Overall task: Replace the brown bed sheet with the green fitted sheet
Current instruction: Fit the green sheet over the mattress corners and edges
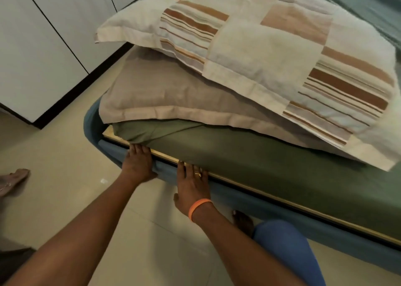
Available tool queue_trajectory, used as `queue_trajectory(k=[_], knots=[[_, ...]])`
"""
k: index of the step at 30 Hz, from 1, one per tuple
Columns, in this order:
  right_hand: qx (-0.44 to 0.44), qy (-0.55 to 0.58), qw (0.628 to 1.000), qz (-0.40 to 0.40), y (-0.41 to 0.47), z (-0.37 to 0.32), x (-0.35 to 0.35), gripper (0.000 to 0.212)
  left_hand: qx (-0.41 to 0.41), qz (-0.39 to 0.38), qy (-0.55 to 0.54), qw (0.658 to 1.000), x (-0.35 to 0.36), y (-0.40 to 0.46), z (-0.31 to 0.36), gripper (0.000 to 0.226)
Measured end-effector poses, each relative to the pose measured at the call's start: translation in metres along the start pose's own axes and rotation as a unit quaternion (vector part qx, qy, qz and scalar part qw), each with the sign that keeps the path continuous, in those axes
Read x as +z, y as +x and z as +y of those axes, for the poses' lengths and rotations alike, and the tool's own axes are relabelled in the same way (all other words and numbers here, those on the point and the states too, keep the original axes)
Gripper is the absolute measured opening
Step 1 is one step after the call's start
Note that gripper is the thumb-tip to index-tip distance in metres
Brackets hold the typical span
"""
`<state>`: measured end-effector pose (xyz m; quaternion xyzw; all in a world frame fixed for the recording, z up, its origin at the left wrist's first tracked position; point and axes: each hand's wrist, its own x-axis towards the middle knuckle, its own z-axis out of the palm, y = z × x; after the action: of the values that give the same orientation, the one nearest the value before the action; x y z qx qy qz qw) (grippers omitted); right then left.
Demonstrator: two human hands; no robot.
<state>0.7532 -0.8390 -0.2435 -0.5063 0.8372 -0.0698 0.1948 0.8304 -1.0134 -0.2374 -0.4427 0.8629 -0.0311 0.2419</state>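
Note:
The green fitted sheet point(271, 168) covers the mattress side and bunches at the near corner point(143, 131). My left hand point(137, 163) lies flat with straight fingers, the fingertips pushed under the sheet's hem at that corner. My right hand point(192, 187), with a ring and an orange wristband, rests flat beside it, fingers straight against the sheet's lower edge along the gold trim of the blue bed frame point(249, 201). No brown sheet is in view.
Two pillows are stacked on the mattress corner: a plain beige one point(165, 90) under a striped patchwork one point(271, 47). White wardrobe doors point(39, 47) stand at the left. Tiled floor point(65, 177) lies below, with my knee point(286, 246) and foot by the frame.

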Motion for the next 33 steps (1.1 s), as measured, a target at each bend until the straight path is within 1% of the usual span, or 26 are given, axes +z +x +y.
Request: queue_trajectory(k=[1,2,4,6,8,10,11,12,13,14,15,16,17,18,19,20,21,22,23,24,26,28,29,31,32,33], knots=[[-0.006,-0.003,1.000,0.001,-0.003,0.000,-0.006,0.076,0.002,-0.016,-0.024,1.000,-0.003,-0.014,0.010,0.106],[-0.016,0.007,1.000,0.019,-0.008,0.001,-0.016,0.057,0.022,-0.024,-0.050,0.998,-0.009,-0.028,0.021,0.093],[-0.051,0.055,0.990,0.118,-0.018,0.002,-0.038,0.020,0.082,-0.004,-0.104,0.991,-0.028,-0.052,0.037,0.052],[-0.071,0.073,0.964,0.246,-0.031,0.009,-0.068,0.015,0.133,0.051,-0.212,0.967,-0.056,-0.077,0.052,0.038],[-0.070,0.071,0.932,0.349,-0.037,0.025,-0.099,0.018,0.143,0.121,-0.337,0.922,-0.087,-0.089,0.068,0.028],[-0.052,0.062,0.918,0.388,-0.035,0.048,-0.134,0.019,0.140,0.183,-0.434,0.871,-0.121,-0.097,0.089,0.018],[-0.035,0.058,0.913,0.402,-0.034,0.061,-0.151,0.017,0.138,0.200,-0.478,0.844,-0.135,-0.100,0.100,0.021],[-0.020,0.055,0.906,0.420,-0.033,0.074,-0.167,0.016,0.133,0.197,-0.529,0.814,-0.148,-0.101,0.111,0.031],[-0.009,0.055,0.898,0.436,-0.033,0.085,-0.183,0.016,0.120,0.165,-0.595,0.777,-0.160,-0.101,0.122,0.046],[-0.004,0.061,0.889,0.453,-0.034,0.096,-0.198,0.016,0.103,0.107,-0.676,0.721,-0.170,-0.101,0.131,0.067],[0.000,0.072,0.877,0.475,-0.036,0.108,-0.213,0.015,0.085,0.042,-0.752,0.652,-0.181,-0.102,0.141,0.086],[0.006,0.088,0.860,0.503,-0.037,0.118,-0.228,0.014,0.070,-0.006,-0.804,0.590,-0.191,-0.101,0.148,0.097],[0.014,0.103,0.841,0.531,-0.039,0.130,-0.246,0.015,0.057,-0.034,-0.839,0.540,-0.207,-0.100,0.157,0.100],[0.026,0.116,0.826,0.550,-0.039,0.141,-0.260,0.016,0.037,-0.050,-0.860,0.506,-0.220,-0.098,0.163,0.099],[0.046,0.113,0.813,0.569,-0.040,0.152,-0.272,0.018,0.010,-0.053,-0.874,0.483,-0.229,-0.095,0.168,0.096],[0.085,0.094,0.805,0.579,-0.039,0.168,-0.286,0.025,-0.009,-0.055,-0.886,0.459,-0.239,-0.092,0.176,0.091],[0.153,0.062,0.810,0.563,-0.037,0.184,-0.297,0.041,-0.016,-0.057,-0.900,0.432,-0.247,-0.089,0.184,0.087],[0.240,0.050,0.826,0.508,-0.038,0.201,-0.310,0.066,-0.014,-0.058,-0.914,0.401,-0.259,-0.087,0.194,0.085],[0.318,0.095,0.842,0.425,-0.040,0.220,-0.315,0.091,-0.020,-0.071,-0.924,0.376,-0.267,-0.087,0.204,0.087],[0.356,0.197,0.845,0.348,-0.042,0.234,-0.315,0.109,-0.032,-0.090,-0.924,0.369,-0.274,-0.089,0.213,0.094],[0.345,0.421,0.801,0.248,-0.052,0.249,-0.319,0.118,-0.072,-0.131,-0.906,0.395,-0.284,-0.085,0.222,0.110],[0.362,0.453,0.789,0.204,-0.061,0.253,-0.324,0.115,-0.100,-0.169,-0.880,0.433,-0.281,-0.064,0.229,0.117],[0.367,0.454,0.789,0.189,-0.065,0.252,-0.323,0.112,-0.113,-0.188,-0.866,0.450,-0.277,-0.059,0.229,0.112],[0.384,0.485,0.767,0.172,-0.073,0.240,-0.343,0.114,-0.156,-0.227,-0.831,0.483,-0.302,-0.064,0.217,0.077],[0.386,0.505,0.753,0.167,-0.080,0.228,-0.375,0.114,-0.176,-0.232,-0.805,0.516,-0.344,-0.080,0.208,0.060],[0.384,0.518,0.748,0.161,-0.084,0.221,-0.377,0.111,-0.180,-0.234,-0.795,0.530,-0.359,-0.093,0.200,0.050]])
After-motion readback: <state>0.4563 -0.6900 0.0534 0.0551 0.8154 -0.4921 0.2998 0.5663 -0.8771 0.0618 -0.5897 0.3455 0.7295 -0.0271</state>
